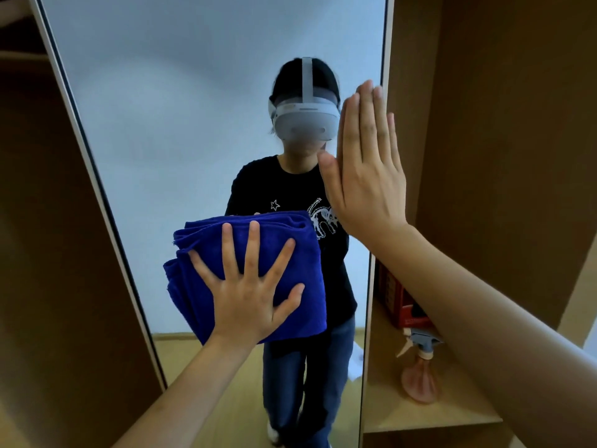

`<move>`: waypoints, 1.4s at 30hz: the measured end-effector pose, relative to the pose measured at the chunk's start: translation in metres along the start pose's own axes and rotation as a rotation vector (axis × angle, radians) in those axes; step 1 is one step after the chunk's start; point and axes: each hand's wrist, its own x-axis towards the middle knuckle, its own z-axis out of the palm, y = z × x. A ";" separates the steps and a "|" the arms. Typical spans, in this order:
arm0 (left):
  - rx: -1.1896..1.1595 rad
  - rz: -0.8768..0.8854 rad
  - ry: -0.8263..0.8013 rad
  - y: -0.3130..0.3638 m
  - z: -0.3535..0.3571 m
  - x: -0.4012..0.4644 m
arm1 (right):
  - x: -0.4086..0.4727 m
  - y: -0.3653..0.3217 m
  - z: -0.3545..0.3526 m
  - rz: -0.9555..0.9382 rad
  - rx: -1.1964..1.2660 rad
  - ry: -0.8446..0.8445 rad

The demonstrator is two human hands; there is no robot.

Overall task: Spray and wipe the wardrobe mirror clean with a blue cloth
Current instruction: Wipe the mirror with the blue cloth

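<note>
The tall wardrobe mirror (168, 124) fills the middle of the view and reflects a person in a headset and black shirt. A folded blue cloth (200, 247) lies flat against the glass at mid height. My left hand (248, 286) presses on the cloth with fingers spread and straight. My right hand (368, 169) is flat against the mirror's right edge, fingers straight and together, pointing up. A pink spray bottle (420, 376) with a grey trigger head stands on the shelf to the right, partly hidden behind my right forearm.
A brown wardrobe panel (48, 253) flanks the mirror on the left. To the right is an open wooden shelf (429, 412) holding a red box (397, 305) behind the bottle. A wooden side wall (500, 124) rises at the far right.
</note>
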 end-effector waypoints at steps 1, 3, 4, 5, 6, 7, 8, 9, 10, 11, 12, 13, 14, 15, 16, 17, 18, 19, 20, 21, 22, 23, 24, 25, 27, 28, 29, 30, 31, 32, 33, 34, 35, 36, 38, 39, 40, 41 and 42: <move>0.000 -0.001 -0.003 0.001 0.000 -0.001 | -0.010 -0.001 0.000 0.005 0.011 -0.021; 0.001 0.007 -0.011 0.003 -0.001 -0.002 | -0.029 -0.004 0.001 0.021 0.026 -0.050; 0.000 0.013 -0.015 0.004 -0.001 -0.003 | -0.038 -0.005 0.001 0.034 0.031 -0.061; -0.001 0.021 -0.018 0.005 0.000 -0.004 | -0.045 -0.007 0.002 0.046 0.035 -0.071; -0.003 0.029 -0.021 0.006 0.000 -0.005 | -0.051 -0.009 0.003 0.059 0.039 -0.080; -0.003 0.037 -0.022 0.007 0.001 -0.005 | -0.058 -0.010 0.004 0.070 0.045 -0.086; -0.001 0.046 -0.022 0.007 0.001 -0.007 | -0.065 -0.011 0.005 0.079 0.053 -0.090; 0.001 0.053 -0.021 0.007 0.002 -0.008 | -0.073 -0.012 0.006 0.092 0.062 -0.090; 0.002 0.060 -0.020 0.008 0.002 -0.008 | -0.080 -0.012 0.006 0.110 0.076 -0.086; 0.002 0.067 -0.018 0.008 0.003 -0.009 | -0.088 -0.011 0.007 0.137 0.090 -0.081; 0.001 0.073 -0.015 0.008 0.004 -0.010 | -0.096 -0.011 0.009 0.169 0.108 -0.073; -0.003 0.078 -0.012 0.009 0.005 -0.011 | -0.103 -0.010 0.010 0.199 0.136 -0.068; -0.007 0.083 -0.009 0.009 0.005 -0.012 | -0.110 -0.010 0.011 0.224 0.185 -0.062; -0.009 0.091 -0.005 0.009 0.005 -0.013 | -0.115 -0.011 0.012 0.248 0.262 -0.056; -0.009 0.100 -0.002 0.009 0.006 -0.014 | -0.120 -0.012 0.012 0.286 0.360 -0.055; -0.007 0.109 0.001 0.010 0.006 -0.015 | -0.123 -0.015 0.011 0.339 0.462 -0.057; -0.005 0.117 0.003 0.010 0.007 -0.017 | -0.126 -0.017 0.009 0.390 0.541 -0.055; -0.002 0.122 0.005 0.010 0.008 -0.018 | -0.127 -0.018 0.008 0.434 0.591 -0.045; -0.001 0.126 0.005 0.011 0.008 -0.019 | -0.127 -0.019 0.008 0.472 0.620 -0.030; -0.001 0.130 0.002 0.012 0.008 -0.021 | -0.128 -0.018 0.007 0.503 0.641 -0.016; -0.002 0.131 -0.002 0.013 0.008 -0.023 | -0.127 -0.017 0.008 0.522 0.658 -0.008; -0.005 0.133 -0.005 0.015 0.009 -0.025 | -0.127 -0.016 0.008 0.528 0.665 -0.007; -0.006 0.137 -0.007 0.016 0.009 -0.028 | -0.127 -0.015 0.007 0.524 0.668 -0.009; -0.007 0.143 -0.010 0.018 0.010 -0.030 | -0.128 -0.015 0.007 0.520 0.672 -0.012; -0.009 0.153 -0.007 0.022 0.013 -0.036 | -0.129 -0.015 0.008 0.512 0.688 -0.018; -0.011 0.157 -0.007 0.025 0.014 -0.040 | -0.131 -0.014 0.011 0.512 0.693 -0.017; -0.013 0.158 -0.004 0.028 0.015 -0.043 | -0.132 -0.014 0.013 0.507 0.695 -0.012; -0.017 0.160 -0.004 0.031 0.017 -0.047 | -0.132 -0.014 0.015 0.500 0.695 -0.003; -0.022 0.161 -0.005 0.034 0.019 -0.052 | -0.134 -0.013 0.018 0.486 0.688 0.005; -0.025 0.161 -0.006 0.038 0.020 -0.056 | -0.135 -0.012 0.020 0.472 0.678 0.014; -0.029 0.161 -0.007 0.042 0.023 -0.062 | -0.136 -0.011 0.022 0.460 0.671 0.017; -0.033 0.156 -0.008 0.046 0.025 -0.066 | -0.136 -0.010 0.024 0.452 0.673 0.018; -0.037 0.150 -0.011 0.050 0.027 -0.070 | -0.136 -0.008 0.025 0.446 0.681 0.014; -0.040 0.143 -0.011 0.054 0.028 -0.074 | -0.136 -0.008 0.026 0.441 0.690 0.011; -0.036 0.132 -0.017 0.061 0.031 -0.082 | -0.137 -0.007 0.026 0.444 0.710 0.013; -0.032 0.130 -0.019 0.064 0.033 -0.085 | -0.137 -0.007 0.025 0.446 0.716 0.018; -0.031 0.130 -0.023 0.067 0.033 -0.087 | -0.136 -0.006 0.024 0.445 0.718 0.022; -0.034 0.131 -0.025 0.070 0.035 -0.091 | -0.137 -0.006 0.023 0.441 0.723 0.026; -0.040 0.136 -0.029 0.074 0.036 -0.095 | -0.136 -0.006 0.023 0.434 0.730 0.030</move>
